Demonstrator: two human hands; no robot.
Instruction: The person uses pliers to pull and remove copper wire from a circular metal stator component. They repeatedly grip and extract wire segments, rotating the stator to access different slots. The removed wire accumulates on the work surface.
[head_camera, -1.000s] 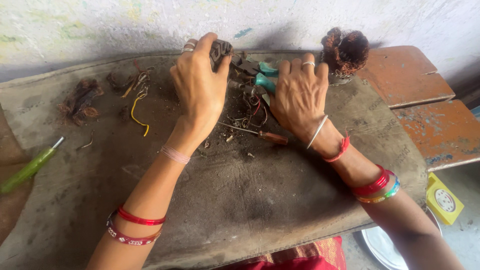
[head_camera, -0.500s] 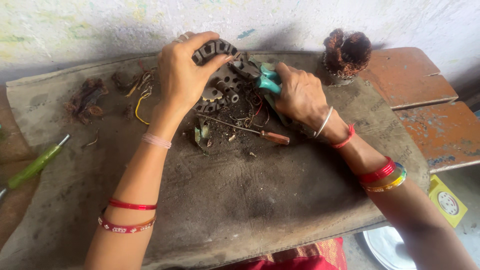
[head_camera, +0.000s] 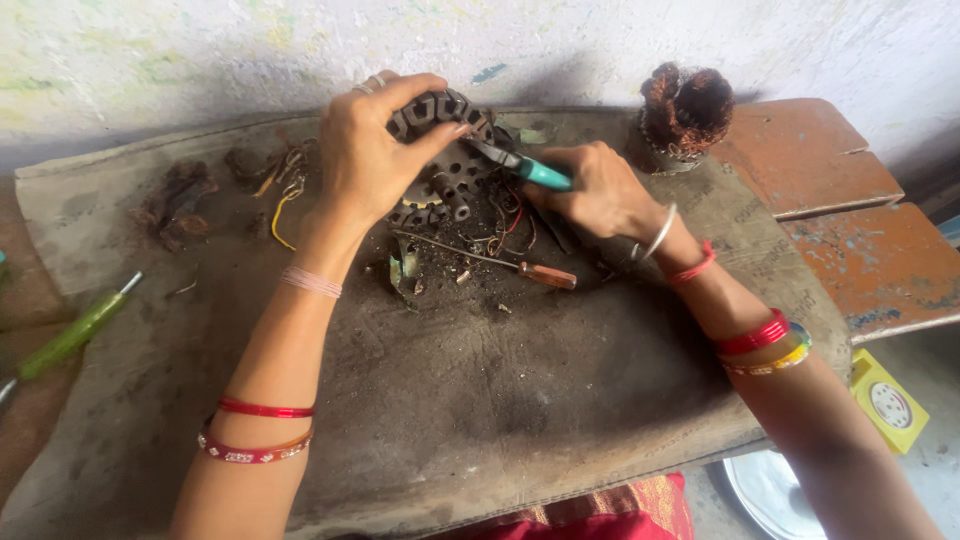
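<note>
My left hand grips the top of a round toothed metal motor core and tilts it up on its edge on the dusty work cloth. My right hand holds teal-handled pliers whose jaws reach into the core's upper right side. Loose red and dark wire scraps lie under and beside the core. A screwdriver with a brown handle rests just in front of both hands.
A bundle of copper windings stands at the back right. A green-handled screwdriver lies at the left edge. Wire scraps and a yellow wire lie back left. Rusty red boards sit right; a yellow card lies below.
My left hand has lifted the motor core from flat to tilted on edge. My right hand has picked up the teal pliers and brought their jaws to the core.
</note>
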